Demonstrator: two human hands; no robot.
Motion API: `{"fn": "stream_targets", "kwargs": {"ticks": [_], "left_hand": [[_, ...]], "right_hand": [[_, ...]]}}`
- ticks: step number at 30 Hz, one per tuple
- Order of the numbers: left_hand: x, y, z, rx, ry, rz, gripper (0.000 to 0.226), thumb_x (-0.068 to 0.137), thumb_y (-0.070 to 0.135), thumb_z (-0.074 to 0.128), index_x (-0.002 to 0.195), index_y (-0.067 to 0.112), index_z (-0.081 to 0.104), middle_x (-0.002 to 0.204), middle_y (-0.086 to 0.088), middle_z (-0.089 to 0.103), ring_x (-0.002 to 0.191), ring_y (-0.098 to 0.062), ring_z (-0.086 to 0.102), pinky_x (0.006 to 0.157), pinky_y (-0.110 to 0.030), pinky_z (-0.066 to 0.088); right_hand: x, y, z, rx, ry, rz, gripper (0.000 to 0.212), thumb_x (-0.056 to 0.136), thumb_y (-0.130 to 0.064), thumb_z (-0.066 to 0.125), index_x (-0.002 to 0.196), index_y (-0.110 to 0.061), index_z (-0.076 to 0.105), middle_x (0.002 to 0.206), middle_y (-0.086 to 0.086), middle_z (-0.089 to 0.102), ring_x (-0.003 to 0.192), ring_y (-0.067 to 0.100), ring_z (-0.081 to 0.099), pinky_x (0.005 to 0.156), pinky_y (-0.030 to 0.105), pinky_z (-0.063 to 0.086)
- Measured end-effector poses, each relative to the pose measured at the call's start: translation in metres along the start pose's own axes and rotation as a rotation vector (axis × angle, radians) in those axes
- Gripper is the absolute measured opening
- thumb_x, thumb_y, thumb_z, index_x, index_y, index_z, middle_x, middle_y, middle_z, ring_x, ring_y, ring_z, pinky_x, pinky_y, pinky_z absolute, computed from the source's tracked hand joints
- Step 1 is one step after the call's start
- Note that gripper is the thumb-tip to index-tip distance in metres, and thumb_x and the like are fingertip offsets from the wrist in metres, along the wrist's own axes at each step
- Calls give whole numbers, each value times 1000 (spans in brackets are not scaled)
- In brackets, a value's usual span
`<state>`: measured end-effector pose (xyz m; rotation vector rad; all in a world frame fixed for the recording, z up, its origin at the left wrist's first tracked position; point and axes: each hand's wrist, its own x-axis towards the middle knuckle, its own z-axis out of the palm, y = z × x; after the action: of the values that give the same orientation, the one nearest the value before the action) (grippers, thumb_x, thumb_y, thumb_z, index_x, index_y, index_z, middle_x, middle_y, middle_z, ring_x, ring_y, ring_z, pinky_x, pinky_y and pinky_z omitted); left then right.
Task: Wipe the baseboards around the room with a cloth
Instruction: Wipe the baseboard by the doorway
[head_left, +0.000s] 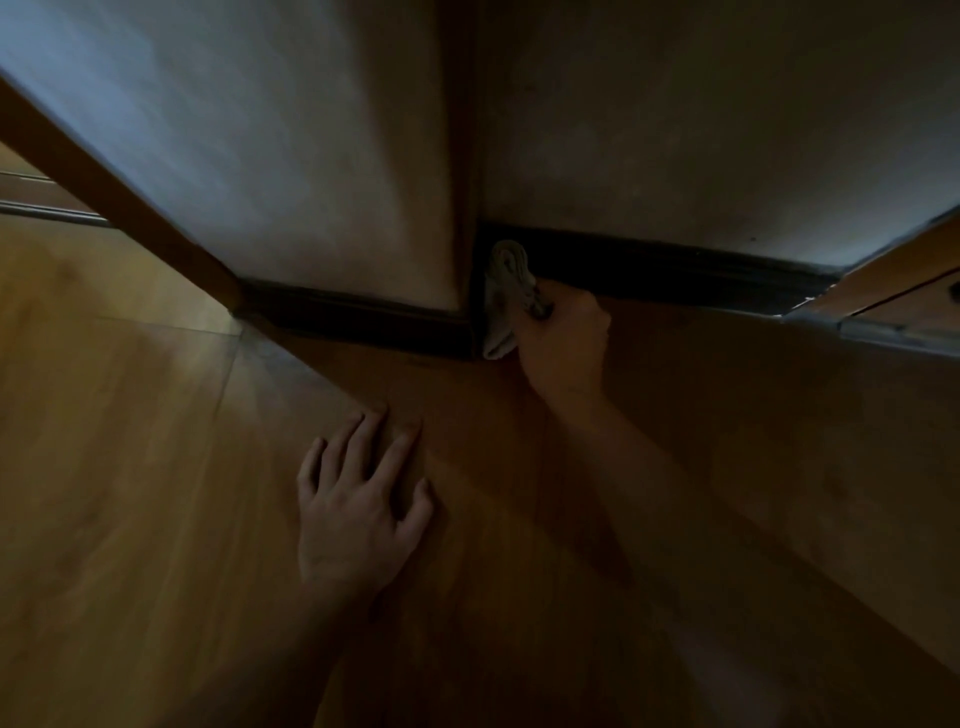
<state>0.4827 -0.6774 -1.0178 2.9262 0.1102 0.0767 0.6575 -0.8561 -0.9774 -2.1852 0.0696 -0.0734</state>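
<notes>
Resting flat on the wooden floor (130, 467), the left hand (358, 512) is seen nearest the camera. Its fingers are spread and almost straight, and nothing is held in it. The boards beneath it are smooth, warm brown and faintly glossy.

Further on, the bare right arm is stretched forward and to the left across the floor. The right hand (563, 340) is closed around a cloth (506, 291), its fingers curled round the bunched fabric. The two hands are kept well apart.

The cloth is pale grey, soft and crumpled into folds. It is pressed against the baseboard (675, 270) at the corner where two runs of the strip meet, and its lower end is hanging close to the floor. The baseboard is dark, almost black, and moulded with a ridged profile.

Above it, the walls (727, 130) are plain, matt and dimly lit. A slanted wooden trim (104, 192) is seen at the far left.
</notes>
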Motion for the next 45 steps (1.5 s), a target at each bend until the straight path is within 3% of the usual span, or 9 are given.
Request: {"fn": "stream_targets", "kwargs": {"ticks": [3,10,15,19,22,26,30,35,45], "left_hand": [[0,-1,0,13,-28,0,60,91,55,44,144,29,54,154,-6,43,142,-28,38,118,-52,20],[0,0,-2,-5,-27,-7,60,90,55,44,143,30,55,153,-6,45,141,-28,39,118,-52,21],[0,0,-2,-4,-25,-9,60,90,56,44,143,29,55,152,-6,46,141,-28,39,117,-52,22],[0,0,-3,-18,-52,-9,59,91,56,44,143,30,54,154,-4,45,142,-27,38,117,-51,21],[-1,1,-5,-22,-66,-19,58,91,57,43,142,31,54,153,-4,45,140,-28,40,117,-52,21],[13,17,-5,-109,-74,-25,56,88,56,46,136,29,58,144,-5,50,132,-29,46,116,-52,23],[18,34,4,-90,-91,43,60,87,53,52,143,32,53,151,-1,43,138,-24,39,120,-46,17],[20,34,8,-36,-64,57,61,86,55,52,141,30,57,151,-4,45,139,-27,41,118,-50,23],[20,35,11,-30,-32,67,60,84,55,53,138,29,60,149,-6,48,138,-28,43,117,-53,25]], "right_hand": [[-12,6,-6,67,-53,-73,39,88,-20,71,60,-35,48,60,-21,48,53,-5,49,49,8,29],[4,-1,-4,41,-18,-72,46,88,-15,69,57,-35,43,57,-18,46,48,-3,46,45,8,30],[-6,14,-10,45,-106,-75,29,88,-20,73,65,-5,62,61,-4,58,55,1,51,49,11,35],[10,2,-5,31,-57,-35,18,88,-18,70,72,-11,67,66,-2,62,57,1,52,48,10,32],[-4,6,-11,42,-149,-38,29,88,-19,71,62,-16,59,60,-7,55,53,-2,47,48,14,34],[-20,21,-20,66,-283,-49,9,86,-18,74,87,-8,74,85,6,69,77,16,64,67,28,51],[-23,22,-20,77,-130,-26,10,87,-23,74,94,-15,75,86,-2,69,73,3,60,63,11,44],[-1,15,-9,-76,65,-61,22,90,-29,67,80,-9,67,80,9,63,71,19,60,56,28,44],[8,27,-12,-154,219,20,29,88,-27,66,67,-9,58,75,16,59,64,25,57,52,28,33]]}}
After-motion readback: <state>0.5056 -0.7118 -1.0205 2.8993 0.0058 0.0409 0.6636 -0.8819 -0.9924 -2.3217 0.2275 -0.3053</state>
